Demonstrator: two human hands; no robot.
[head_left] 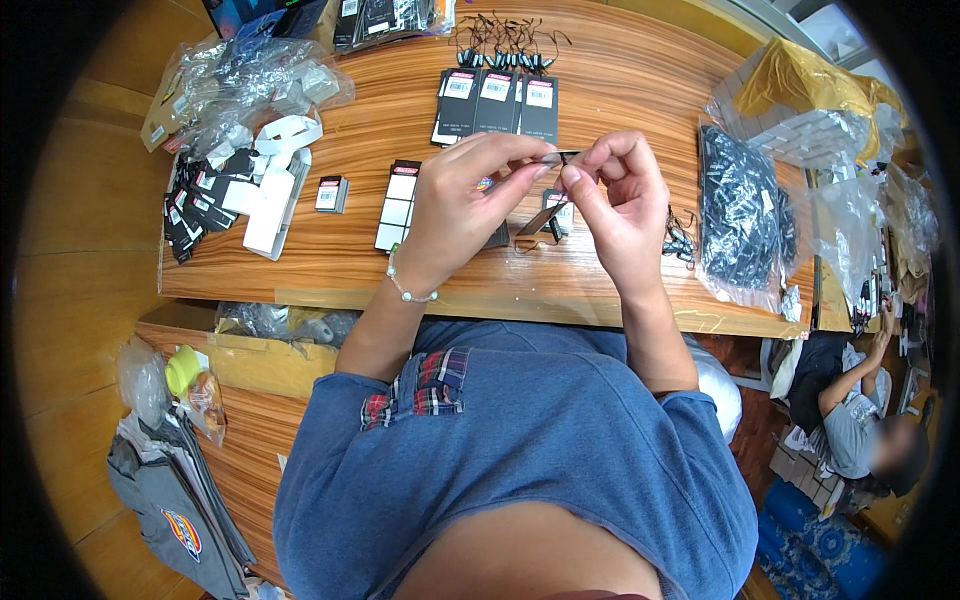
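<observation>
Over the table's near part, my left hand [465,185] and my right hand [622,190] meet fingertip to fingertip. Both are closed in a pinch on a thin black cord [564,157], of which only a short piece shows between the fingers. Just below them a dark hang tag [543,217] stands tilted above the tabletop; whether it hangs from the cord I cannot tell. Beside my left wrist lies a column of hang tags [397,207] with white labels, partly covered by that hand. A few loose black tag strings [679,238] lie right of my right hand.
Overlapping black hang tags [498,100] lie ahead, with a row of tag strings [505,58] beyond. A small label stack [331,195] and cut cards [205,195] are left. A clear bag of black strings [742,215] sits right. Another person [860,420] works at far right.
</observation>
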